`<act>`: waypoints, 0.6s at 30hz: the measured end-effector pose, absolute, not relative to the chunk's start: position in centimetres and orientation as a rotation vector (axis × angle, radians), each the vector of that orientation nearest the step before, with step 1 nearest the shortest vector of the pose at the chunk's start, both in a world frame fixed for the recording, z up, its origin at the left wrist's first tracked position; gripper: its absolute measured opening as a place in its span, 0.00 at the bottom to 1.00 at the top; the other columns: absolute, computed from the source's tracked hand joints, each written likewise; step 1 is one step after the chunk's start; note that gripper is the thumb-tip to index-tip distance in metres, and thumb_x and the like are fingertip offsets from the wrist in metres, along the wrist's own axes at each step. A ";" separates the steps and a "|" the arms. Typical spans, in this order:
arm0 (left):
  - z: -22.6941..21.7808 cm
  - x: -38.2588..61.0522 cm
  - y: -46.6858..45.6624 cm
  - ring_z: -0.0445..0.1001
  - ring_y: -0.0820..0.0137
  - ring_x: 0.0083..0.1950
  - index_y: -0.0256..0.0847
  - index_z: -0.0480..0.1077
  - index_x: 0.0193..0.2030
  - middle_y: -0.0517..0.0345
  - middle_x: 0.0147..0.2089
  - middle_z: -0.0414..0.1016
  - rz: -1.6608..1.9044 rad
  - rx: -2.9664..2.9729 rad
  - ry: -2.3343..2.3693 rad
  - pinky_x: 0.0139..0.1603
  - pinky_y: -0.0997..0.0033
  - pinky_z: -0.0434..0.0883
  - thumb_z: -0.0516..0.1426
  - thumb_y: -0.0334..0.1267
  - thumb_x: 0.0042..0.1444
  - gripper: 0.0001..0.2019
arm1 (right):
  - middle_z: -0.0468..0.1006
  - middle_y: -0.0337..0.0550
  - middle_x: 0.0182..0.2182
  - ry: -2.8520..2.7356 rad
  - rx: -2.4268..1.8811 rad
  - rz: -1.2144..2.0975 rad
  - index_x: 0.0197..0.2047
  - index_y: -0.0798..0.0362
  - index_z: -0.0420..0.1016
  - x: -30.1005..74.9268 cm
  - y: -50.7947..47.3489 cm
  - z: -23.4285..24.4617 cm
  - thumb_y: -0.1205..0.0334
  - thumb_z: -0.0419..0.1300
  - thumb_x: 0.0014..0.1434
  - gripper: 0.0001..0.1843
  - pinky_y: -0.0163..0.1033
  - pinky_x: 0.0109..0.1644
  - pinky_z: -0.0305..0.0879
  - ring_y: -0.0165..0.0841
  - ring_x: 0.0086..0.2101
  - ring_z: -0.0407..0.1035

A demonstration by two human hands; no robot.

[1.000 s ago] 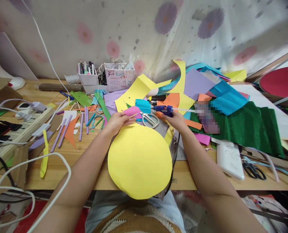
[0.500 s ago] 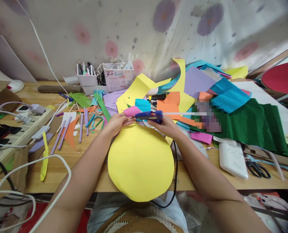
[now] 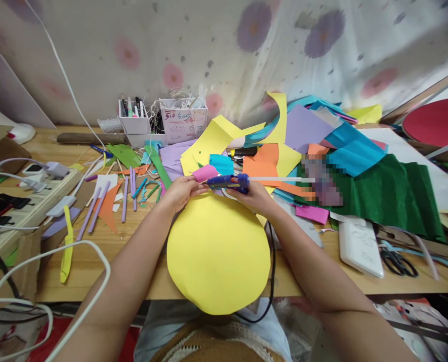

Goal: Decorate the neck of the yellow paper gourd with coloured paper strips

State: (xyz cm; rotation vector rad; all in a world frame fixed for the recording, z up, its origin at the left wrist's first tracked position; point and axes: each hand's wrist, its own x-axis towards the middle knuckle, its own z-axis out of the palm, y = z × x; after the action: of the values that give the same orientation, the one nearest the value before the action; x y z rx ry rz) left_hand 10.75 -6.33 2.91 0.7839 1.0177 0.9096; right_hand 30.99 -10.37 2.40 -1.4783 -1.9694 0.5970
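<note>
My left hand [image 3: 182, 192] pinches a small pink paper piece [image 3: 205, 173] just beyond the top edge of a big yellow paper disc [image 3: 218, 256]. Wrapped round the handle of a blue hot glue gun [image 3: 229, 182], my right hand [image 3: 254, 197] keeps it level, nozzle pointing left at the pink paper. A long clear glue stick [image 3: 280, 179] sticks out of the gun's back. Whether the nozzle touches the paper I cannot tell. The disc overhangs the table's front edge, above my lap.
Scraps of coloured paper and green crepe paper [image 3: 397, 201] cover the back right. Black scissors [image 3: 397, 261] lie beside a white power bank [image 3: 360, 247]. Purple paper sticks [image 3: 100, 206], a power strip [image 3: 31, 211] and looping white cables are at left. A pen box [image 3: 133, 124] stands behind.
The glue gun has shifted very slightly left and down against the pink paper. Both hands keep their grips, and the yellow disc stays almost in place.
</note>
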 end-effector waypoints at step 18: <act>3.0 10.9 -6.3 0.77 0.72 0.29 0.28 0.72 0.30 0.46 0.32 0.78 0.940 0.754 1.036 0.43 0.69 0.75 0.52 0.20 0.49 0.09 | 0.77 0.41 0.35 -1.998 -1.401 0.620 0.41 0.50 0.75 30.1 -10.5 3.0 0.45 0.54 0.55 0.20 0.36 0.35 0.61 0.35 0.33 0.69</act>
State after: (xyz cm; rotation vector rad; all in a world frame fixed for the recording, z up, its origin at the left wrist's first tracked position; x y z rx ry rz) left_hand 10.93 -6.26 3.02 0.7538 1.0357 0.9401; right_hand 30.11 -10.54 3.04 -1.4011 -1.9985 0.6200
